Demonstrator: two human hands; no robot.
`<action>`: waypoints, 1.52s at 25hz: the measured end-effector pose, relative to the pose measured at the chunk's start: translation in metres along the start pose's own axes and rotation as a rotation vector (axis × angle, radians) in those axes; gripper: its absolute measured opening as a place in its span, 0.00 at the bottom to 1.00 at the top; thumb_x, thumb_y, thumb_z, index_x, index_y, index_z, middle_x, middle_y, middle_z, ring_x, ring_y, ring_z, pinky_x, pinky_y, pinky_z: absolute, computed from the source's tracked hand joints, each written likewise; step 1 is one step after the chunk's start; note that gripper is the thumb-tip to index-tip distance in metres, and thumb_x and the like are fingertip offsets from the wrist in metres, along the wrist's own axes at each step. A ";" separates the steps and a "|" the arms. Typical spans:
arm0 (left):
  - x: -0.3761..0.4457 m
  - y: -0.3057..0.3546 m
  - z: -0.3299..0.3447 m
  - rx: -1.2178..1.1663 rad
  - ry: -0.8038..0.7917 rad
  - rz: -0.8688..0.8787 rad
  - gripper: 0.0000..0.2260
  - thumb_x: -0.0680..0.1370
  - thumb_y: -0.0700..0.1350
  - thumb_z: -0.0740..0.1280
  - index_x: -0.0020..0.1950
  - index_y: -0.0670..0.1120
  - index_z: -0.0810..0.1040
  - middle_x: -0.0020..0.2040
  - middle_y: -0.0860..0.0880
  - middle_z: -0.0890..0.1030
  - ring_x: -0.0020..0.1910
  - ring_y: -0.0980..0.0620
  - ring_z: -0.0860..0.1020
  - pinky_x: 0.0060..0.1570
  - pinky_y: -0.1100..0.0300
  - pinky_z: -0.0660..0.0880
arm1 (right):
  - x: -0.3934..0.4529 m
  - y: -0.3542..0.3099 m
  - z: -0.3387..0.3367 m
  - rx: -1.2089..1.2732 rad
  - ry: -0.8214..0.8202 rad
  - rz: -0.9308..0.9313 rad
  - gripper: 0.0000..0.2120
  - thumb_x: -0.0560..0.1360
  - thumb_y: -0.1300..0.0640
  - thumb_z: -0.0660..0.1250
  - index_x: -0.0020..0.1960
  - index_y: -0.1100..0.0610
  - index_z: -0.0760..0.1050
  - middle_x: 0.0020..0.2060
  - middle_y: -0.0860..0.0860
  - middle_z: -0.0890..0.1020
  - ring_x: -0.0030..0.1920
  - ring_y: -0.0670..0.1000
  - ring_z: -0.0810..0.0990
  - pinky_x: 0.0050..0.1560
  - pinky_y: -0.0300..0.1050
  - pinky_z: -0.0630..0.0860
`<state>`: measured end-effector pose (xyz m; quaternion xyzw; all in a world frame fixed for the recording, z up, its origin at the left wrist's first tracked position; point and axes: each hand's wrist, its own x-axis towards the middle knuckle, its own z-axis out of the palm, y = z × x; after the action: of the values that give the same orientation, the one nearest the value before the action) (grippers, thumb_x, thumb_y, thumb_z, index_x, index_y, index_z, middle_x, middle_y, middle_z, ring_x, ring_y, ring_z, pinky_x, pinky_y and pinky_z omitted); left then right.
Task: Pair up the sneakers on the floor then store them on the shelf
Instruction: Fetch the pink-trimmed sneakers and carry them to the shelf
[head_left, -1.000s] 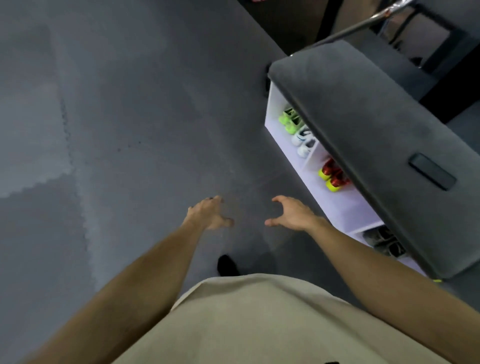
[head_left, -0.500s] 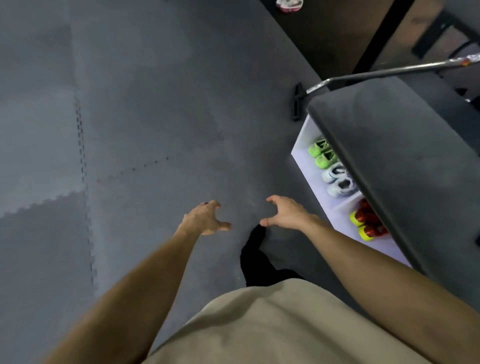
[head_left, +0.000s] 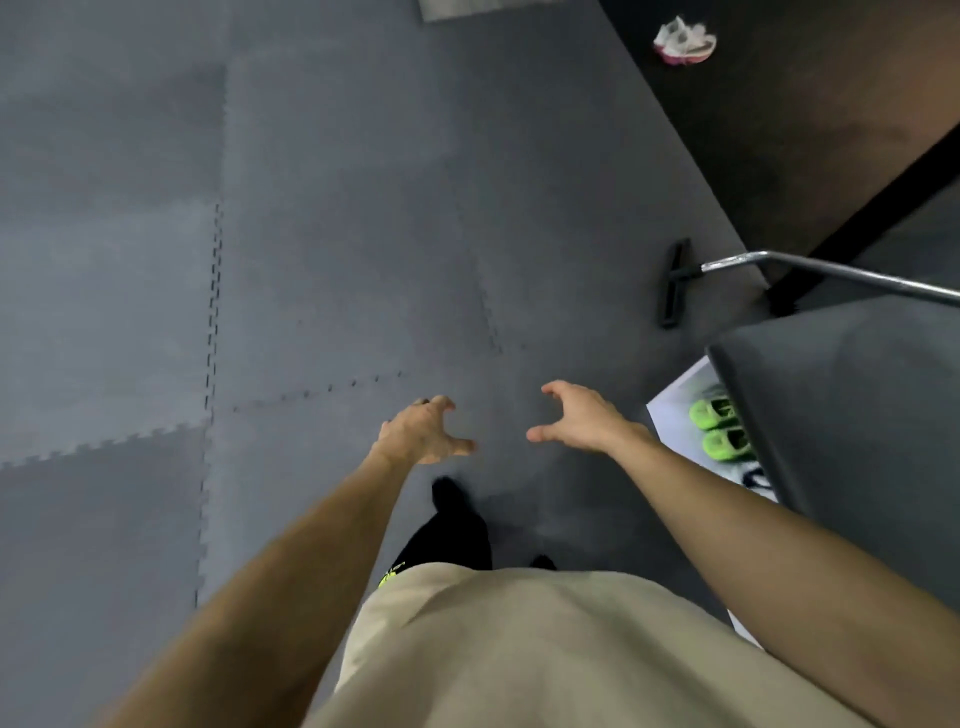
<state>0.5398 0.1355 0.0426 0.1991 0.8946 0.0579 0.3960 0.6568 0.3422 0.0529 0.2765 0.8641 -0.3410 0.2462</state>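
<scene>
Green pair (head_left: 721, 429) already on the shelf (head_left: 675, 415); left hand (head_left: 421, 434) and right hand (head_left: 584, 418) empty, fingers spread; pink-soled sneakers (head_left: 684, 42) remain on the far floor (head_left: 337, 208).

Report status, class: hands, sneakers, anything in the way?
Left hand and right hand empty. White-pink sneaker far ahead on floor; green pair on shelf. Path clear.
</scene>
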 end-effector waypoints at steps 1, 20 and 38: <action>0.021 0.000 -0.017 -0.006 0.000 -0.002 0.39 0.67 0.65 0.73 0.74 0.55 0.63 0.71 0.47 0.69 0.68 0.43 0.70 0.67 0.44 0.67 | 0.022 -0.009 -0.012 0.008 0.005 -0.001 0.42 0.62 0.38 0.76 0.72 0.47 0.63 0.71 0.49 0.70 0.69 0.56 0.70 0.68 0.57 0.68; 0.428 0.123 -0.389 0.215 -0.062 0.209 0.38 0.68 0.67 0.71 0.73 0.55 0.64 0.72 0.49 0.67 0.71 0.45 0.67 0.68 0.43 0.64 | 0.422 -0.118 -0.288 0.215 0.097 0.160 0.37 0.69 0.43 0.74 0.72 0.51 0.64 0.71 0.51 0.70 0.70 0.54 0.70 0.68 0.54 0.68; 0.811 0.354 -0.668 0.350 -0.205 0.302 0.26 0.72 0.64 0.69 0.65 0.53 0.76 0.68 0.51 0.74 0.68 0.46 0.71 0.65 0.53 0.67 | 0.781 -0.115 -0.633 0.154 0.027 0.243 0.24 0.72 0.48 0.73 0.65 0.55 0.74 0.63 0.52 0.78 0.62 0.54 0.77 0.63 0.49 0.72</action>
<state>-0.3315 0.8215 0.0333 0.4010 0.8061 -0.0600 0.4311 -0.1349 0.9724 0.0341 0.4018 0.7986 -0.3702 0.2524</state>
